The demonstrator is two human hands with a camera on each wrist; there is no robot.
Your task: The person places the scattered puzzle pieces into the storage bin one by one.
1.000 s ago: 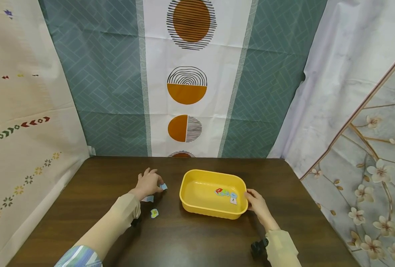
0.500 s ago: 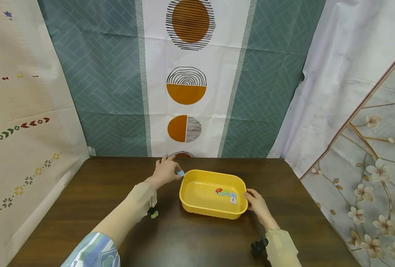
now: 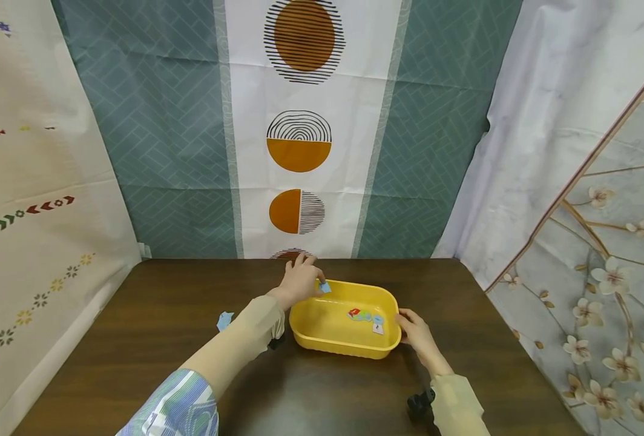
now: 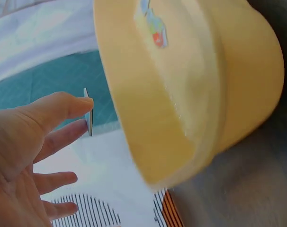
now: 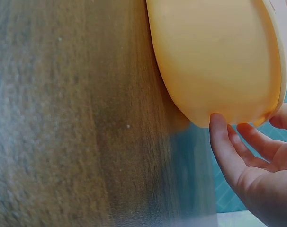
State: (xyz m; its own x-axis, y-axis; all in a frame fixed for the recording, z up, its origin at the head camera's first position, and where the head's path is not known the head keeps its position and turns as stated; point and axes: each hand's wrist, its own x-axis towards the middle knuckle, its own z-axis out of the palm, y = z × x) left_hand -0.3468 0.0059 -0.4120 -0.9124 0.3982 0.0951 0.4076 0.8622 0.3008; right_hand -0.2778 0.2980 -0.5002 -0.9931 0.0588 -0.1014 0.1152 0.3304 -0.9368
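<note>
My left hand pinches a thin, light blue flat piece between thumb and index finger, over the back left rim of the yellow plastic tub. The left wrist view shows this piece edge-on, apart from the tub, with the other fingers spread. At the tub's right end, my right hand holds the rim; in the right wrist view its fingers touch the outer wall. Inside the tub lie a red and green piece and a blue and white piece.
Another light blue piece lies on the dark wooden table, left of the left forearm. Patterned cloths hang behind the table and along both sides. A black device is at the right wrist.
My left hand has carried the light blue piece rightward from the table to the tub's back left rim. The left forearm now covers the spot of a small green and yellow piece.
</note>
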